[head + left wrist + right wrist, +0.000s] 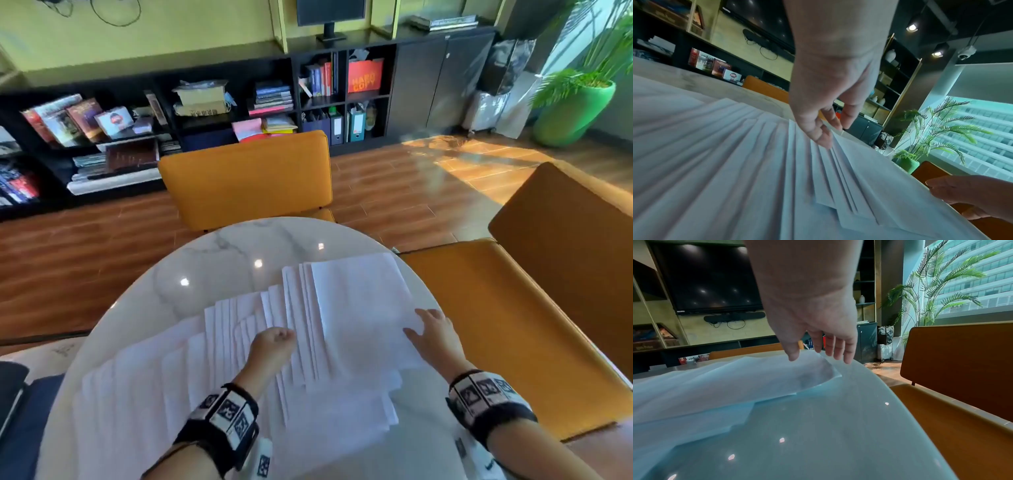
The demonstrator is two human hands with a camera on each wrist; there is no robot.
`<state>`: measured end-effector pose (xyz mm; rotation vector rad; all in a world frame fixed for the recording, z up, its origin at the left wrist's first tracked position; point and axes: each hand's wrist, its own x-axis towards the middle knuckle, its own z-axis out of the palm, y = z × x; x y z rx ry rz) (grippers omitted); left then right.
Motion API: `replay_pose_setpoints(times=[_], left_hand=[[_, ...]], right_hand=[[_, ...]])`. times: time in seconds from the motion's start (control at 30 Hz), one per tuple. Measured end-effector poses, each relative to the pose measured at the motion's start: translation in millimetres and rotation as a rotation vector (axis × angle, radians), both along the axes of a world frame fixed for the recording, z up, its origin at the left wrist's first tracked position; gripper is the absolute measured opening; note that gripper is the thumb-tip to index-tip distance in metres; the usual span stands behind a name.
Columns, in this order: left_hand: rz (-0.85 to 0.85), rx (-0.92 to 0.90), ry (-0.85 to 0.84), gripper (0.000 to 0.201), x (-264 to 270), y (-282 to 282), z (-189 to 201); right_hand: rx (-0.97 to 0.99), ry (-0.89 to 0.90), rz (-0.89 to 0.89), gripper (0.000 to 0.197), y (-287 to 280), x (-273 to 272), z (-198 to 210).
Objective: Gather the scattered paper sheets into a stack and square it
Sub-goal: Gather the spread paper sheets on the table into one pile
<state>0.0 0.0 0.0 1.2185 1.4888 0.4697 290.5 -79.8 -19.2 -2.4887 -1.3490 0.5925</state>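
White paper sheets [239,359] lay fanned across the round marble bench [205,260], overlapping one another in a long spread that ran from the near left toward the far right. The top sheet [359,301] sat at the right end of the fan, close to the bench's right edge, and more sheets lay beneath it toward the person.

The left hand [274,342] was over the middle of the fan. Seen from the head, its fingers were curled under. The left wrist view showed the left fingertips [824,139] pointing down onto the stepped edges of the sheets, touching them; whether this grip pinched a sheet or only pressed on the edges could not be told.

The right hand [433,337] lay flat on the near right part of the top sheet, fingers spread and straight, its grip apart and clamped on nothing. In the right wrist view the right fingertips [846,356] hung just at the raised edge of the paper, with bare glossy bench in front.

An orange chair [246,178] stood across the bench, a second one [513,308] at the right. A black bookshelf [171,113] lined the far wall, and a green potted plant [572,109] stood at the window.
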Motion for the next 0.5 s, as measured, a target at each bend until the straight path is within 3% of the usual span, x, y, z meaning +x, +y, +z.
replay_pose_setpoints(times=[0.07,0.17,0.2,0.27,0.3,0.37,0.43,0.5], left_hand=[[0.024,0.014,0.06,0.008,11.1,10.1,-3.7],[0.03,-0.025,0.12,0.019,23.6,22.1,-12.2],[0.028,-0.033,0.159,0.01,27.4,23.1,-10.6],[0.046,-0.052,0.23,0.029,30.9,29.1,-17.0],[0.059,-0.061,0.245,0.03,33.3,30.9,-19.6],[0.053,-0.092,0.276,0.008,38.7,33.0,-18.9],[0.039,-0.108,0.285,0.045,42.8,35.3,-28.0],[0.032,-0.096,0.322,0.049,48.2,36.3,-31.8]], right_hand=[[-0.086,-0.017,-0.032,0.068,8.9,5.3,-4.3],[-0.162,-0.055,-0.022,0.075,19.5,9.5,-9.2],[-0.168,-0.058,-0.018,0.074,20.9,9.0,-10.2],[-0.169,-0.045,-0.02,0.068,24.8,9.8,-12.1],[-0.175,-0.036,-0.021,0.063,27.0,9.7,-12.5],[-0.2,-0.002,-0.036,0.06,31.6,7.0,-12.5],[-0.211,0.045,-0.06,0.063,36.1,1.7,-11.2],[-0.204,0.097,-0.075,0.068,39.6,-4.0,-11.5]])
